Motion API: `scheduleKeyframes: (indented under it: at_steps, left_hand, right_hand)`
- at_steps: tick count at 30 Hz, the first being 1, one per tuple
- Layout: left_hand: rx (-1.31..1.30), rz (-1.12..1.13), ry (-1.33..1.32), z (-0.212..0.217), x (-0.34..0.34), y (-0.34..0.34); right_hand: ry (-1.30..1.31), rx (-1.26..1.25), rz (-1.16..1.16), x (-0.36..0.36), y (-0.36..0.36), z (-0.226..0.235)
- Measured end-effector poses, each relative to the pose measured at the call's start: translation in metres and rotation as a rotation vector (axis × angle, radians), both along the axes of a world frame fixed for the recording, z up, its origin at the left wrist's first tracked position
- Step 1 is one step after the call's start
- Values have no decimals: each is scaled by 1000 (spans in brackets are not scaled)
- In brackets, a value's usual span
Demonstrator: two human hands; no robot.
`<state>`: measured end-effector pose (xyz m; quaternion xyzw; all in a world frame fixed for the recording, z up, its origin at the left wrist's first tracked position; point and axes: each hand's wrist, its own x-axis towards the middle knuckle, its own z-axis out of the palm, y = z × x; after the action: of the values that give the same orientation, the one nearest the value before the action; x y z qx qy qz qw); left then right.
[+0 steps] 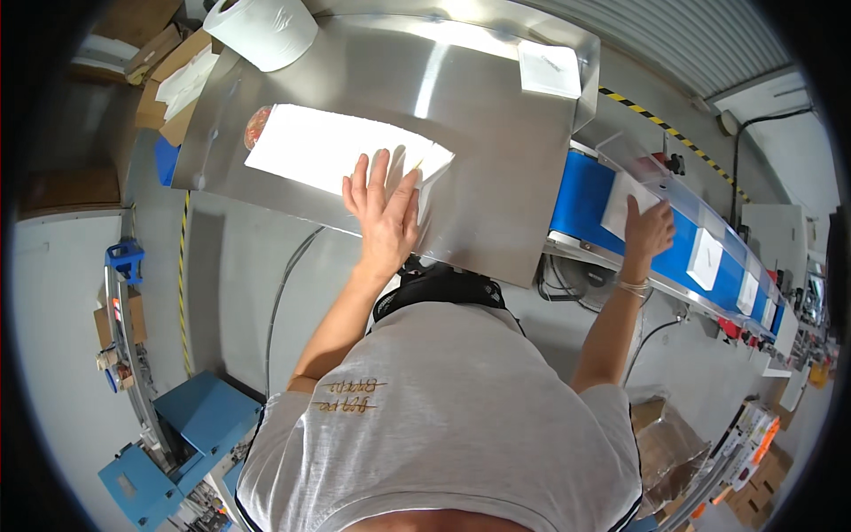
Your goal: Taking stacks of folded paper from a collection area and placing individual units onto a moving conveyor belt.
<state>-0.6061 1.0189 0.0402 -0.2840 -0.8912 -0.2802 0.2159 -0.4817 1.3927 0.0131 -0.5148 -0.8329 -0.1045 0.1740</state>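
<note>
Packages and signs. A row of flat white packets (709, 257) runs along the blue conveyor belt (581, 199), receding to the right and well spaced from one another. One more white packet (550, 68) lies alone at the far right corner of the steel table (496, 151). A large roll of white paper (264, 29) stands at the table's far left corner. Beside it an open cardboard box (168, 84) holds white sheets. Yellow-and-black hazard tape (660, 120) marks the floor beyond the belt; a second strip (184, 293) runs along the floor on the left.

Things in hand. Left hand (383, 213) lies flat, fingers spread, palm down on the near right end of a stack of white sheets (332, 146); nothing is gripped, the hand only presses. The stack is bright and glossy, lying crosswise at the table's near edge. A reddish round object (257, 127) shows at its left end, partly hidden. Right hand (647, 232) rests on a white packet (625, 204) at the near end of the belt, fingers laid over its lower edge; whether they pinch it, cannot tell.

Surface and room. The table is brushed stainless steel with a raised right lip. Grey concrete floor. Blue metal machine (177, 443) at lower left. Corrugated shutter (700, 40) at upper right.
</note>
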Motion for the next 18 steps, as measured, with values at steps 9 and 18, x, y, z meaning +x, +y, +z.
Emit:
scheduleKeyframes:
  at_steps: [9, 18]
  left_hand:
    - [13, -125, -82, 12, -5, -3]
    - [-29, 6, -18, 0, -14, -18]
  right_hand:
    - [367, -933, 1474, -123, -151, -11]
    - [681, -1185, 409, -28, -25, -30]
